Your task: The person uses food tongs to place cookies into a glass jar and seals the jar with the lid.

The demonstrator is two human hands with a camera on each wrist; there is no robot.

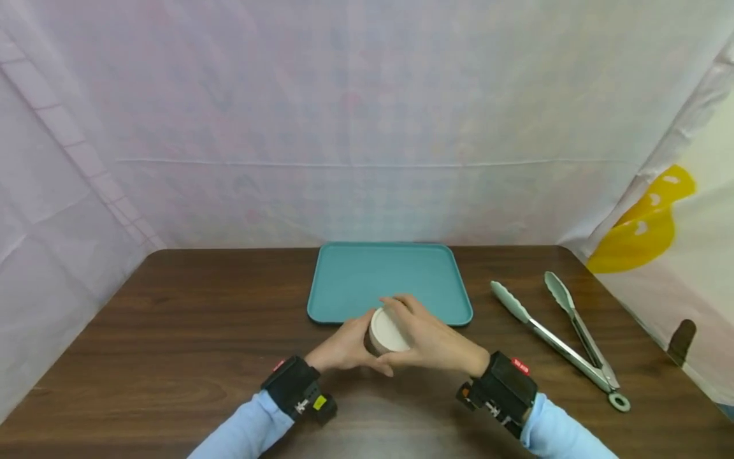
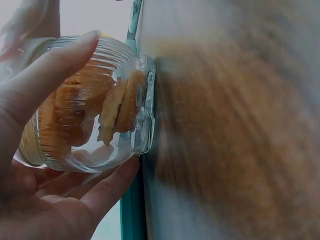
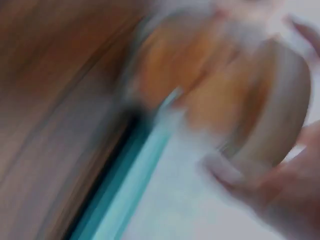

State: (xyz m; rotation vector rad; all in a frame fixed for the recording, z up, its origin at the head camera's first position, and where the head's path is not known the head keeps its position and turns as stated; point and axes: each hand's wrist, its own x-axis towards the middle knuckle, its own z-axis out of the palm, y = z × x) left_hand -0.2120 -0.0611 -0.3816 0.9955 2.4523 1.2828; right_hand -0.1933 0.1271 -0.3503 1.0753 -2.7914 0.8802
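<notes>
Between my two hands a round glass jar [image 2: 80,157] stands upright at the table's surface, just in front of the tray. Several brown baked pieces [image 2: 132,100], like bread or biscuits, show through its ribbed wall. My left hand [image 1: 346,345] holds the jar's body from the left, thumb on one side and fingers on the other. A pale round lid [image 1: 387,331] covers the top. From the right, my right hand [image 1: 430,341] grips the lid around its edge with thumb and fingers. The right wrist view is blurred.
Behind the jar, a teal rectangular tray [image 1: 390,280] lies at the table's far edge. Spread-open tongs [image 1: 568,354] with pale green tips rest on the right of the brown wooden table [image 1: 201,331]. Hanging cloth [image 1: 355,127] encloses the back and sides.
</notes>
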